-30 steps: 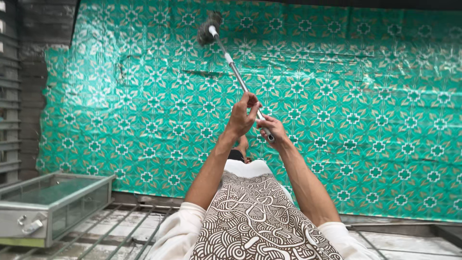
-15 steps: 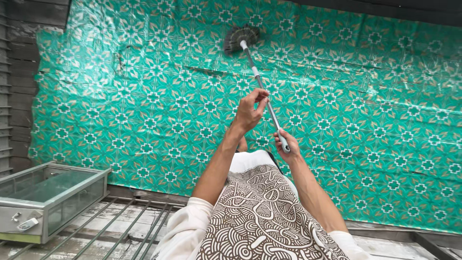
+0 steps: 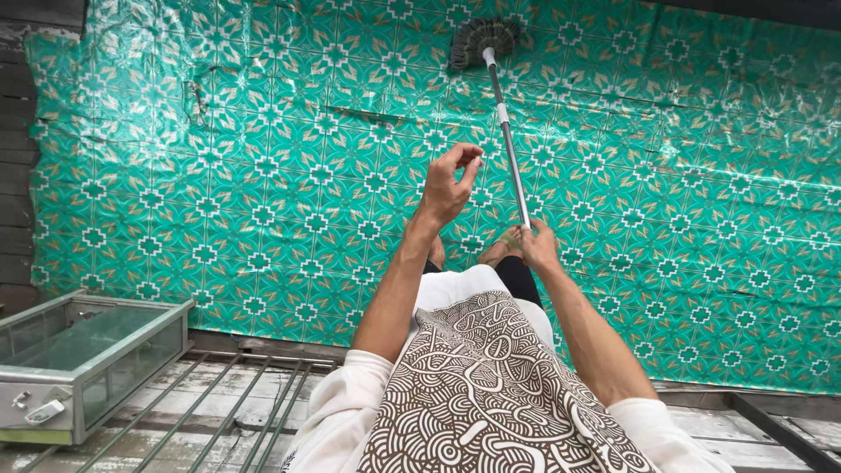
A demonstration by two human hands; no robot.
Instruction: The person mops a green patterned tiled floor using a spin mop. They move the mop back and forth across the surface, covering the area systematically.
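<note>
Green patterned sheeting (image 3: 219,175) backs the far brush (image 3: 483,39), whose long handle (image 3: 511,158) only the right hand (image 3: 536,245) grips, the left hand (image 3: 448,188) loosely curled and empty, so it may wobble.

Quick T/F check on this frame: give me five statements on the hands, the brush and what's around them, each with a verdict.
1. The right hand grips the bottom end of the long-handled brush. True.
2. The left hand also holds the brush handle. False: it is raised beside the handle, fingers curled, apart from it.
3. The brush head lies against the green patterned sheet, near its top. True.
4. The metal-framed glass box sits at the lower right. False: it is at the lower left, on the metal grate.
5. The sheet is plain blue. False: it is green with a repeating white and tan tile pattern.
</note>
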